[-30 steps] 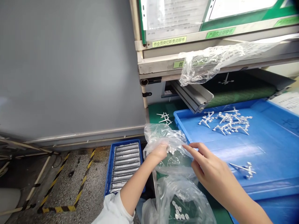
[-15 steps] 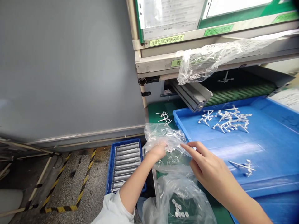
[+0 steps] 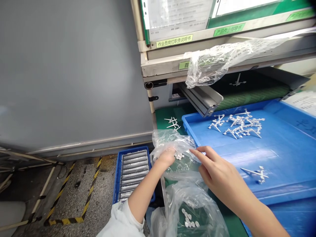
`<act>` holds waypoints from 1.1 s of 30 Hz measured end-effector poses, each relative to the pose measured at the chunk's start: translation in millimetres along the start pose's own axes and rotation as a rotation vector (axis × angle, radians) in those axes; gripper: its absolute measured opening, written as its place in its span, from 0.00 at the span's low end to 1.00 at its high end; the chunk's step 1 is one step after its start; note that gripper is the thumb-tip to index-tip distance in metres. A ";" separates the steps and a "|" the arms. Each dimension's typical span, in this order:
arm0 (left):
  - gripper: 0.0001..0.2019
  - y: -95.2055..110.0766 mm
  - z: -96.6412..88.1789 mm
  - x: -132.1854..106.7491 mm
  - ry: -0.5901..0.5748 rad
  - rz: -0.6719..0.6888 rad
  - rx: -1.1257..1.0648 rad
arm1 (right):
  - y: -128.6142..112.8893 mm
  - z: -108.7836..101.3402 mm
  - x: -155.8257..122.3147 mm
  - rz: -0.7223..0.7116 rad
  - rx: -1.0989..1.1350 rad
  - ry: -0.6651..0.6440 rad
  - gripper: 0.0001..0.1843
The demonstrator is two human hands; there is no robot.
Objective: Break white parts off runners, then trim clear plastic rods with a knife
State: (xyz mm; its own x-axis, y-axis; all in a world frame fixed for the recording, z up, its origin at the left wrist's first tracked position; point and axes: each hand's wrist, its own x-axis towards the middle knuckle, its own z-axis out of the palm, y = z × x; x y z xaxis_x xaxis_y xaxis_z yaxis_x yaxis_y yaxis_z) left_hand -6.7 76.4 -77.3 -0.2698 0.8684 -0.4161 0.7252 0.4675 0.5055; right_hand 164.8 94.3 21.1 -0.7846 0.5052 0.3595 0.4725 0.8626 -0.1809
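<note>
A clear plastic bag (image 3: 161, 136) lies open on the green bench top, with several small white round parts (image 3: 179, 156) at its mouth. My left hand (image 3: 168, 156) reaches into this bag; the film covers its fingers, so their grip is hidden. From the other side, my right hand (image 3: 219, 169) pinches the bag's edge with its fingertips, index finger stretched forward. Nearer to me stands a second clear plastic bag (image 3: 209, 210), its mouth wide, with several white round parts (image 3: 189, 220) inside.
On the right is a blue tray (image 3: 278, 138) with several white branched plastic pieces (image 3: 243, 125). More thin white pieces (image 3: 173, 123) lie on the green surface (image 3: 161, 115) behind the bag. A conveyor belt (image 3: 256, 89) stands behind the tray. A blue crate (image 3: 118, 174) sits lower left.
The view has shifted slightly. Both hands stay at the same bag, and my left hand appears a little further under the film.
</note>
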 end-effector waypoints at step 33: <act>0.13 0.7 0.7 1.9 0.013 0.029 0.039 | -3.7 0.4 8.4 -0.001 0.005 -0.013 0.18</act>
State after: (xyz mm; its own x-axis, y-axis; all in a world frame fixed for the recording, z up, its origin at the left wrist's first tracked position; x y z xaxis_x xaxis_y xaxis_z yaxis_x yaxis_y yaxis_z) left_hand -6.3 78.3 -78.3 -0.2568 0.8835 -0.3917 0.7570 0.4359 0.4868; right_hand 156.3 95.3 24.4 -0.7900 0.5048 0.3480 0.4700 0.8631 -0.1850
